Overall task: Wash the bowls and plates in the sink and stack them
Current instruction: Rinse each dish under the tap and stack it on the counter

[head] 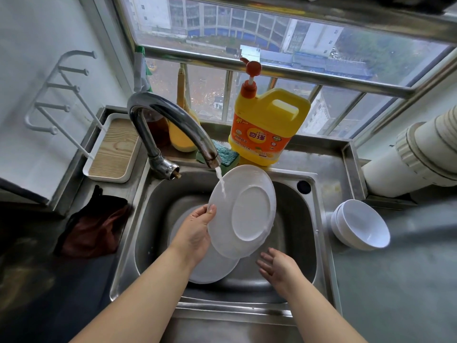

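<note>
The left hand [197, 231] gripped a white plate [243, 210] by its left rim, tilted on edge over the sink [309, 243] with water from the faucet [173, 122] running onto its upper left. The right hand [278, 267] hung beside it, near and to the right, fingers relaxed and holding nothing. Another plate [212, 271] lay in the basin below, and white bowls [362, 224] sat stacked on the counter to the right.

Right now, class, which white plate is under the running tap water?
The plate that the left hand holds tilted under the tap; the other plate lies in the sink.
</note>
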Action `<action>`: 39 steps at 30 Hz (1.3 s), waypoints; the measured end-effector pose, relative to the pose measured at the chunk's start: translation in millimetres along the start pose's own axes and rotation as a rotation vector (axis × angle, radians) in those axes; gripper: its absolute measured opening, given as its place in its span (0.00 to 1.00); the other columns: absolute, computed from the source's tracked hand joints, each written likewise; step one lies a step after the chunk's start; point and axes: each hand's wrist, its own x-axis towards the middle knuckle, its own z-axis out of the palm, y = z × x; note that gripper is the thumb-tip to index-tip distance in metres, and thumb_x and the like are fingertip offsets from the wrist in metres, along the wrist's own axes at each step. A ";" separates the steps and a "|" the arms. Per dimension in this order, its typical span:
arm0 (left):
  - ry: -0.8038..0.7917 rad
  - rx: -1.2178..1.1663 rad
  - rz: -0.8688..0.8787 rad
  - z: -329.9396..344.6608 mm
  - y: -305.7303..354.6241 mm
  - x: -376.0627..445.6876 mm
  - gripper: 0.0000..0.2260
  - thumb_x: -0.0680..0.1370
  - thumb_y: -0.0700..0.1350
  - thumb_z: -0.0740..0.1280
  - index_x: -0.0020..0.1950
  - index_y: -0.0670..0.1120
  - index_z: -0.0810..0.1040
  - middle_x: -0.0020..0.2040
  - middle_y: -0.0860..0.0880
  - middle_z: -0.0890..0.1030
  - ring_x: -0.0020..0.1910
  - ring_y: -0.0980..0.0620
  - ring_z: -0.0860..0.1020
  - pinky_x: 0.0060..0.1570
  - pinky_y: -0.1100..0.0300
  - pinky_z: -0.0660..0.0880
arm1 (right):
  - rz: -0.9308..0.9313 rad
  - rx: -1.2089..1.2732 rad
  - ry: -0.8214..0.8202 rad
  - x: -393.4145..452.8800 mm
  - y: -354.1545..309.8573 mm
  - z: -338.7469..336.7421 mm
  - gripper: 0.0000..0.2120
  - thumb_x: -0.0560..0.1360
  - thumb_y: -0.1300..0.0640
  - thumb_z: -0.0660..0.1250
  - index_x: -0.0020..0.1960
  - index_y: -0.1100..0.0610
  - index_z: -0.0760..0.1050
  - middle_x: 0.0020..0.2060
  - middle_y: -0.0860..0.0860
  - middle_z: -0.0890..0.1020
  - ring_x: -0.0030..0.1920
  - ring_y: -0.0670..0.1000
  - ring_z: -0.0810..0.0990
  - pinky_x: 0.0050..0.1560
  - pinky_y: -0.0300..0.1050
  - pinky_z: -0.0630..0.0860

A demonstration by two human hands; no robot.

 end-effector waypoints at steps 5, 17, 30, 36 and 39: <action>0.073 -0.079 -0.017 -19.6 7.1 -7.1 0.07 0.81 0.41 0.59 0.52 0.41 0.77 0.46 0.44 0.83 0.46 0.47 0.80 0.57 0.47 0.74 | 0.025 0.088 -0.060 -4.5 0.4 5.6 0.20 0.83 0.56 0.53 0.73 0.60 0.62 0.66 0.59 0.74 0.63 0.60 0.74 0.61 0.53 0.71; 0.284 -0.216 -0.035 -73.8 7.0 -29.5 0.09 0.83 0.41 0.57 0.51 0.43 0.77 0.35 0.46 0.85 0.33 0.52 0.83 0.32 0.55 0.81 | -0.040 0.300 -0.288 -27.0 -5.8 33.5 0.14 0.82 0.56 0.57 0.60 0.62 0.76 0.54 0.58 0.83 0.58 0.57 0.80 0.65 0.55 0.72; 0.268 -0.242 -0.145 -71.9 3.7 -22.1 0.14 0.82 0.39 0.57 0.65 0.34 0.71 0.33 0.42 0.84 0.45 0.46 0.79 0.33 0.55 0.80 | -0.102 0.401 -0.300 -58.4 -28.4 56.0 0.07 0.79 0.69 0.57 0.53 0.68 0.74 0.45 0.61 0.81 0.44 0.55 0.81 0.34 0.43 0.82; 0.151 -0.190 -0.196 -34.4 -7.2 -21.7 0.11 0.81 0.36 0.58 0.61 0.33 0.72 0.46 0.37 0.80 0.46 0.44 0.79 0.38 0.56 0.81 | -0.136 0.516 -0.357 -65.8 -16.7 68.5 0.19 0.73 0.78 0.57 0.60 0.65 0.71 0.50 0.62 0.81 0.48 0.58 0.81 0.44 0.44 0.82; 0.152 -0.161 -0.160 -19.0 -8.9 -15.8 0.08 0.81 0.33 0.57 0.55 0.35 0.74 0.40 0.40 0.83 0.41 0.45 0.81 0.36 0.57 0.81 | -0.146 0.463 -0.431 -70.4 -14.7 64.8 0.18 0.72 0.78 0.60 0.59 0.65 0.73 0.49 0.62 0.83 0.48 0.57 0.83 0.51 0.45 0.80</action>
